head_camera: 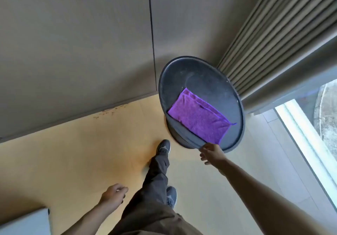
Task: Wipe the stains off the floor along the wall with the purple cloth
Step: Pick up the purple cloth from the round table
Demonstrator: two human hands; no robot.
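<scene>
The folded purple cloth (pixel 199 120) lies on a round dark table (pixel 209 81) that stands by the wall corner. My right hand (pixel 212 153) reaches to the table's near rim, just below the cloth's near corner; its fingers are spread and hold nothing. Hanging low at the left, my left hand (pixel 114 195) is loosely curled and holds nothing. Small brown stains (pixel 109 111) dot the pale wooden floor where it meets the grey wall (pixel 73 43), left of the table.
A pleated grey curtain (pixel 273 43) hangs right of the table, with a bright window (pixel 310 134) beyond it. My legs and grey shoes (pixel 163 148) stand on the floor between the stains and the table. A white object's corner (pixel 25 222) sits at the lower left.
</scene>
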